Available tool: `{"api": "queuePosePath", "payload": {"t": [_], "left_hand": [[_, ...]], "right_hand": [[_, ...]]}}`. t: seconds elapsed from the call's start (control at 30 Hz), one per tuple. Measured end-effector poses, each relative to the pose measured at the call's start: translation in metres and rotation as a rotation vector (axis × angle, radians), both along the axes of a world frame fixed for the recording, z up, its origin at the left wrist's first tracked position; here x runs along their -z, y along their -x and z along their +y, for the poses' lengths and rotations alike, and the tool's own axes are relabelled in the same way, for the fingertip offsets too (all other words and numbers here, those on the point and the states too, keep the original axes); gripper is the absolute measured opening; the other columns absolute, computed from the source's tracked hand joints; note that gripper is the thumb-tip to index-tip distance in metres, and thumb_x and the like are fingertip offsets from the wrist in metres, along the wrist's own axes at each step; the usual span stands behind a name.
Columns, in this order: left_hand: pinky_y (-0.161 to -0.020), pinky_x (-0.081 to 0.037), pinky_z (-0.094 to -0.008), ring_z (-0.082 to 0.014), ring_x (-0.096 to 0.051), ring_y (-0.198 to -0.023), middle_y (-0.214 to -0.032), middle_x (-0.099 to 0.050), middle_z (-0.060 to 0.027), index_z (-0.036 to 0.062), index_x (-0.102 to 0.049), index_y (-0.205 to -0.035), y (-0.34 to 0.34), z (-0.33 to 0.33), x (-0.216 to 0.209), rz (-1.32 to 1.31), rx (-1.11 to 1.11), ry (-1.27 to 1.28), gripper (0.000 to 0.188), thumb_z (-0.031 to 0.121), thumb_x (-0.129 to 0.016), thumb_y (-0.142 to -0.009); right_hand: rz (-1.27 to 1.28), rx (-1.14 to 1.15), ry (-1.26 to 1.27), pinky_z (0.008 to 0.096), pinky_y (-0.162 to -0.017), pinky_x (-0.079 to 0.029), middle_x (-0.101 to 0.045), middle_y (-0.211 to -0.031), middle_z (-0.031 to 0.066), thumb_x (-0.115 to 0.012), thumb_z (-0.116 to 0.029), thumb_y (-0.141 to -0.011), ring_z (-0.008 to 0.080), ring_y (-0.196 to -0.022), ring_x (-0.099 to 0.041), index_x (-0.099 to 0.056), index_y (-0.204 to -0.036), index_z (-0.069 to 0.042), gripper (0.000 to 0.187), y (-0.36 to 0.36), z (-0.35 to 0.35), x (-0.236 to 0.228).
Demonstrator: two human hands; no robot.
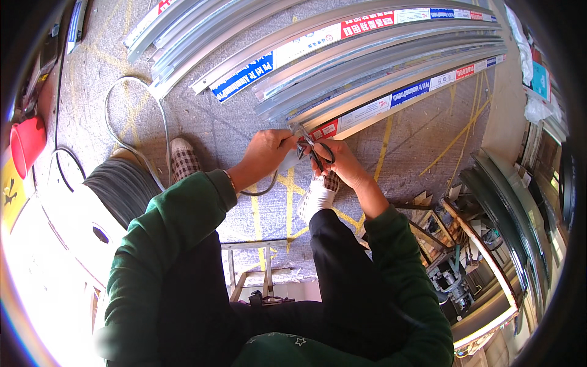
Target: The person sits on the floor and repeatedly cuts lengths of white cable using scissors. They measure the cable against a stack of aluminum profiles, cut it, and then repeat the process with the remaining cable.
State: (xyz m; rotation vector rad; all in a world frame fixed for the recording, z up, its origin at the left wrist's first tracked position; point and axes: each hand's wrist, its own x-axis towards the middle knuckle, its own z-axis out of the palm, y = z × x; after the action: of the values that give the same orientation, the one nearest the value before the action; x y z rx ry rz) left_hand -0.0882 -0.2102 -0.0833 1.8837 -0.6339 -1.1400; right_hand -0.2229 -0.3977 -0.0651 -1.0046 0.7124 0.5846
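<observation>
My left hand is closed, thumb and fingers pinched together, on the end part of a thin grey strip that curves up from the floor beneath it. The pinched part itself is mostly hidden. Close beside it, my right hand grips a pair of scissors with black loop handles. The blades point toward my left fingertips, and I cannot tell whether they touch the strip. Just beyond both hands lies the near end of a labelled aluminium profile.
More aluminium profiles lie bundled across the floor ahead. At left stands a large spool of dark grey strip, near a red bucket. A small metal-framed stool is below me. Right, a frame with machine parts stands by curved dark panels.
</observation>
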Motion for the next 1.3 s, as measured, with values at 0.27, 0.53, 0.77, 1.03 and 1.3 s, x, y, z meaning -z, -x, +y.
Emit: {"api": "queuePosePath", "payload": {"t": [0.27, 0.53, 0.77, 1.03, 1.3], "left_hand": [[-0.062, -0.050, -0.0384, -0.0326, -0.067, -0.069, -0.078, -0.067, -0.0170, 0.0038, -0.070, -0.090, -0.008, -0.004, -0.027, -0.024, 0.071, 0.089, 0.021, 0.022, -0.061, -0.096], [-0.061, -0.049, -0.0459, -0.0383, -0.064, -0.069, -0.073, -0.063, -0.0193, 0.0025, -0.065, -0.083, -0.010, -0.006, -0.037, -0.028, 0.065, 0.151, 0.024, 0.023, -0.063, -0.096], [-0.063, -0.051, -0.0394, -0.0335, -0.067, -0.072, -0.078, -0.067, -0.0164, 0.0040, -0.070, -0.091, -0.015, 0.002, -0.031, -0.067, 0.087, 0.121, 0.017, 0.018, -0.062, -0.096], [-0.067, -0.053, -0.0402, -0.0299, -0.068, -0.071, -0.078, -0.066, -0.0166, 0.0015, -0.068, -0.098, -0.018, 0.009, -0.021, 0.105, 0.030, 0.013, 0.011, 0.007, -0.059, -0.094], [-0.068, -0.051, -0.0479, -0.0425, -0.065, -0.079, -0.089, -0.066, -0.0198, 0.0038, -0.063, -0.094, -0.021, 0.028, 0.002, -0.224, 0.038, -0.080, 0.011, 0.015, -0.062, -0.093]], "right_hand": [[-0.112, 0.065, -0.122, 0.0221, -0.054, -0.043, -0.066, -0.073, 0.0062, -0.055, -0.044, -0.102, 0.0107, -0.060, -0.060, -0.067, -0.110, -0.001, 0.046, -0.001, -0.003, 0.006], [-0.097, 0.198, -0.269, 0.0218, -0.053, -0.038, -0.063, -0.074, 0.0032, -0.057, -0.048, -0.100, 0.0091, -0.060, -0.055, -0.066, -0.111, -0.002, 0.049, -0.004, 0.000, 0.008], [-0.081, 0.117, -0.117, 0.0191, -0.050, -0.031, -0.058, -0.071, -0.0013, -0.063, -0.042, -0.099, 0.0033, -0.058, -0.047, -0.069, -0.105, -0.004, 0.039, -0.003, -0.002, 0.009], [-0.106, 0.307, -0.059, 0.0226, -0.052, -0.036, -0.059, -0.070, 0.0022, -0.056, -0.040, -0.103, 0.0083, -0.058, -0.050, -0.065, -0.107, -0.002, 0.039, 0.009, -0.004, -0.009], [0.148, 0.618, 0.568, 0.0244, -0.062, -0.047, -0.072, -0.093, 0.0097, -0.070, -0.028, -0.096, 0.0146, -0.074, -0.068, -0.066, -0.111, -0.005, 0.028, 0.051, -0.024, -0.007]]}}
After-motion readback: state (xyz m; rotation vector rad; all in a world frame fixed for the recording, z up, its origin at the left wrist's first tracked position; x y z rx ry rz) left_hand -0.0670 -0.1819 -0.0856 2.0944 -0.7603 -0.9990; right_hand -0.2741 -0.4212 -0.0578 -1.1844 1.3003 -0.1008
